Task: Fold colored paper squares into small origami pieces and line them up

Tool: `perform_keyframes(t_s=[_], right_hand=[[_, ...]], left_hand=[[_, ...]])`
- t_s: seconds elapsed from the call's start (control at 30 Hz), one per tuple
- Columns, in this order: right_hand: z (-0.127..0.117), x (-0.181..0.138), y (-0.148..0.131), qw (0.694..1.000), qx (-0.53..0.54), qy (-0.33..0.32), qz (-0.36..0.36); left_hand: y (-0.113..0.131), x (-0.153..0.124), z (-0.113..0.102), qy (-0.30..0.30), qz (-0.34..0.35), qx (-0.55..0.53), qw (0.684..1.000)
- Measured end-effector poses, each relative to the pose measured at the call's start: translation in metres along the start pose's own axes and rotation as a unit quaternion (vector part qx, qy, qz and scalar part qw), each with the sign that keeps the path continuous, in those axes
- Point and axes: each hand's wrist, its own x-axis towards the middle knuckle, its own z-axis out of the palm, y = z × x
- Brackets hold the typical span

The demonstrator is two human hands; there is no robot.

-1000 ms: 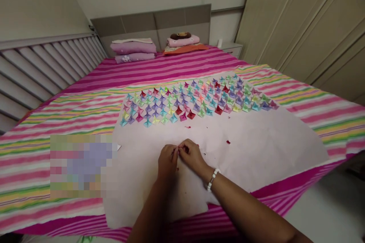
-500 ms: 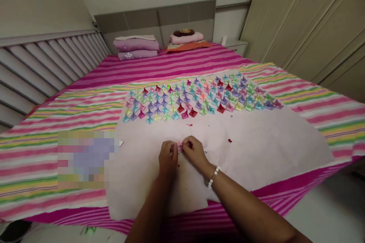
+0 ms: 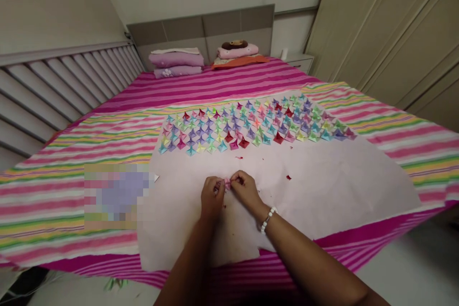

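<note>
Between my fingertips is a small pink folded paper piece (image 3: 227,183), pinched from both sides. My left hand (image 3: 213,196) grips its left edge and my right hand (image 3: 245,187), with a white bead bracelet (image 3: 268,220) at the wrist, grips its right. Fingers hide part of the fold. Both hands are low over a large pale paper sheet (image 3: 322,181). Beyond them, several rows of colourful folded paper pieces (image 3: 229,126), each with a raised pointed middle, cover the sheet's far part.
Small red paper scraps (image 3: 289,177) lie on the sheet. At left, a blurred-out patch (image 3: 122,193) sits on the striped bedspread (image 3: 53,210). Folded purple bedding (image 3: 177,61) and pink bedding (image 3: 238,51) stand by the headboard (image 3: 236,21). A wardrobe (image 3: 394,33) is at right.
The camera view has shifted slightly, moving the bed and sheet a little in the picture. Both hands keep hold of the pink paper piece in nearly the same place.
</note>
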Motion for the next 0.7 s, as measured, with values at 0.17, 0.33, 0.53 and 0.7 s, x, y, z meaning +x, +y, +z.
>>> perform_keyframes(t_s=[0.17, 0.33, 0.53, 0.7], right_hand=[[-0.0021, 0.0007, -0.0016, 1.0, 0.002, 0.006, -0.011], [-0.0036, 0.0008, -0.0004, 1.0, 0.002, 0.016, -0.015], [-0.0038, -0.0001, 0.003, 0.999, -0.001, 0.03, -0.016], [-0.0031, -0.0002, 0.005, 0.999, -0.003, 0.036, -0.017]], left_hand=[[0.0001, -0.0006, -0.0006, 0.007, 0.002, -0.019, 1.0], [-0.0009, -0.0014, -0.0007, -0.002, 0.009, -0.028, 1.0], [-0.0016, -0.0019, 0.0, -0.005, 0.012, -0.023, 1.0], [-0.0007, -0.0008, -0.0024, -0.012, 0.021, -0.019, 1.0]])
